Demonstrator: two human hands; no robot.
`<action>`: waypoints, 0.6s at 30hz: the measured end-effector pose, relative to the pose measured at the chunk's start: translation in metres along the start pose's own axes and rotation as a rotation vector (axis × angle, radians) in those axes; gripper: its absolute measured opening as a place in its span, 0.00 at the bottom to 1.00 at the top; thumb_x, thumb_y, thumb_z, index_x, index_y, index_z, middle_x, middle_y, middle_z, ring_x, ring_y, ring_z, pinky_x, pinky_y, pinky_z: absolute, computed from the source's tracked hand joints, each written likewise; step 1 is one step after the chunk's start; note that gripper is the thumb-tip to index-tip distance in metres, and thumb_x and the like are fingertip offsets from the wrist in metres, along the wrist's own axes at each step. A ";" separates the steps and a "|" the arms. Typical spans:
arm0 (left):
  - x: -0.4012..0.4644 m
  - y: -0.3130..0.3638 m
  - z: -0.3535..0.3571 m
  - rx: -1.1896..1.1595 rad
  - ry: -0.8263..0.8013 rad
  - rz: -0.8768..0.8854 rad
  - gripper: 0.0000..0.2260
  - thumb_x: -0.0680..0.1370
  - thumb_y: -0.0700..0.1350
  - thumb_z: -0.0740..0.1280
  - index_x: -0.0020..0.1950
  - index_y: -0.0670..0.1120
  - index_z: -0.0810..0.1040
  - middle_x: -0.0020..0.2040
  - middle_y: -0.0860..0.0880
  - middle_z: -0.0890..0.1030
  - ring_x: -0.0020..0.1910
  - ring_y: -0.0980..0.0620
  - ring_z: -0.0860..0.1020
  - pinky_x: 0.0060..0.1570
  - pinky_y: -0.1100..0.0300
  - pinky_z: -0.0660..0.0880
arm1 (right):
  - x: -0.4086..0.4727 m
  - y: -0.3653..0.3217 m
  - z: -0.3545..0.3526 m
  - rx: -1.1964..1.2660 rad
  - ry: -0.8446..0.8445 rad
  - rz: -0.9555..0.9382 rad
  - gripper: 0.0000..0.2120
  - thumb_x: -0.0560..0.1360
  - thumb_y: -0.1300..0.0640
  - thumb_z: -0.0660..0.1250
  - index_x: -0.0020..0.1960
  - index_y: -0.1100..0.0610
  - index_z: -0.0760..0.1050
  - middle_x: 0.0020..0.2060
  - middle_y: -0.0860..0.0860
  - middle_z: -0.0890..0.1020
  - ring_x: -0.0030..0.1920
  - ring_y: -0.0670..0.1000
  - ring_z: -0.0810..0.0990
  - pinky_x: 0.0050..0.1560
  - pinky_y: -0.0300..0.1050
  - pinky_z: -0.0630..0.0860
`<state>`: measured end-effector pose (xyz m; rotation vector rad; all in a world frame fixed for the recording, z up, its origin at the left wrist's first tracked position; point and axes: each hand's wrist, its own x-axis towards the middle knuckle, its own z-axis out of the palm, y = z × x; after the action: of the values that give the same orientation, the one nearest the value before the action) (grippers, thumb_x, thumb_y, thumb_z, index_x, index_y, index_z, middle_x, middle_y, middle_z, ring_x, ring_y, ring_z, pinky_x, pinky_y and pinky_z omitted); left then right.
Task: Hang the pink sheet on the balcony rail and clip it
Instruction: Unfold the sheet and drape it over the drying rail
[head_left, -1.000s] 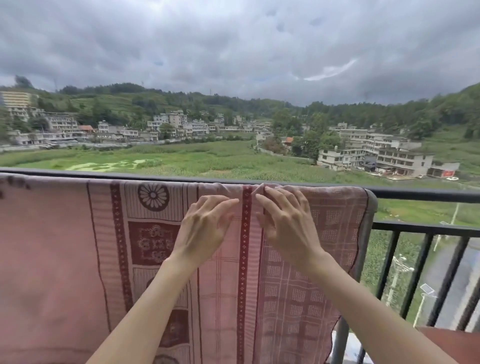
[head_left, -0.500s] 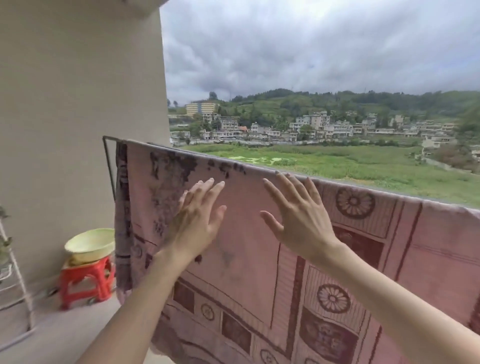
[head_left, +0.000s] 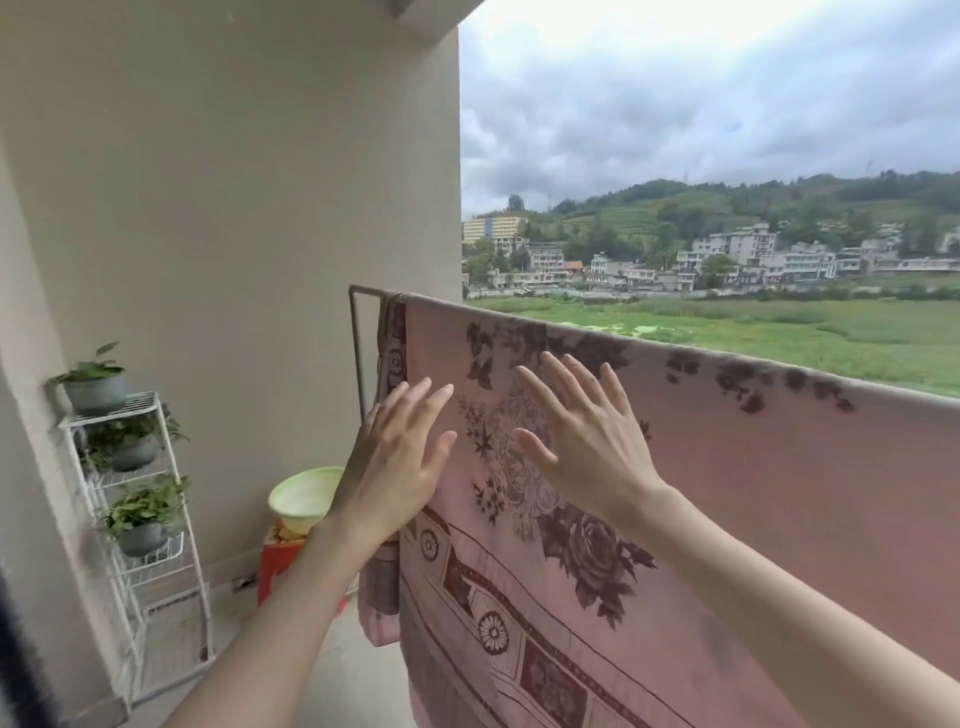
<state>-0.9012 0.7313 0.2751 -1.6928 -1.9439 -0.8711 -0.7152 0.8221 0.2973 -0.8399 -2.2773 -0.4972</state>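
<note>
The pink sheet (head_left: 753, 499), printed with dark red flowers and borders, hangs draped over the balcony rail (head_left: 371, 289) from its left end off to the right edge of view. My left hand (head_left: 395, 462) is raised with straight, spread fingers in front of the sheet's left edge. My right hand (head_left: 576, 441) is also flat with fingers spread, just before the flower print; whether either hand touches the cloth I cannot tell. Neither hand holds anything. No clip is in view.
A beige wall (head_left: 234, 208) closes the balcony's left end. A white wire rack (head_left: 150, 525) with three potted plants stands at the left. A pale green basin (head_left: 304, 496) sits on a red stool (head_left: 278, 561) by the wall, under the rail's end.
My view has swung left along the rail, from the sheet's right end to its left end. Both hands left the top edge and now are held flat near the left part.
</note>
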 end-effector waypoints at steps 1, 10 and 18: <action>0.011 -0.015 0.005 0.005 -0.001 0.001 0.23 0.79 0.54 0.52 0.74 0.53 0.58 0.75 0.50 0.60 0.75 0.51 0.54 0.72 0.55 0.50 | 0.017 -0.007 0.014 0.014 0.003 -0.010 0.29 0.75 0.43 0.60 0.73 0.53 0.62 0.71 0.58 0.67 0.71 0.59 0.65 0.71 0.61 0.54; 0.092 -0.147 0.098 0.039 -0.073 -0.060 0.30 0.74 0.62 0.40 0.75 0.56 0.54 0.76 0.51 0.57 0.75 0.52 0.51 0.72 0.57 0.49 | 0.151 -0.028 0.159 0.055 -0.026 -0.047 0.28 0.74 0.42 0.57 0.72 0.52 0.63 0.70 0.57 0.69 0.71 0.59 0.66 0.70 0.59 0.54; 0.209 -0.240 0.149 0.046 -0.061 -0.084 0.27 0.75 0.59 0.45 0.74 0.55 0.56 0.76 0.51 0.57 0.75 0.53 0.51 0.72 0.59 0.48 | 0.286 -0.020 0.266 0.091 -0.034 -0.099 0.29 0.79 0.43 0.54 0.76 0.50 0.51 0.76 0.55 0.56 0.76 0.55 0.51 0.74 0.56 0.43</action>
<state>-1.1595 0.9697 0.2651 -1.6394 -2.0725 -0.8066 -1.0132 1.0751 0.3011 -0.6987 -2.3625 -0.4228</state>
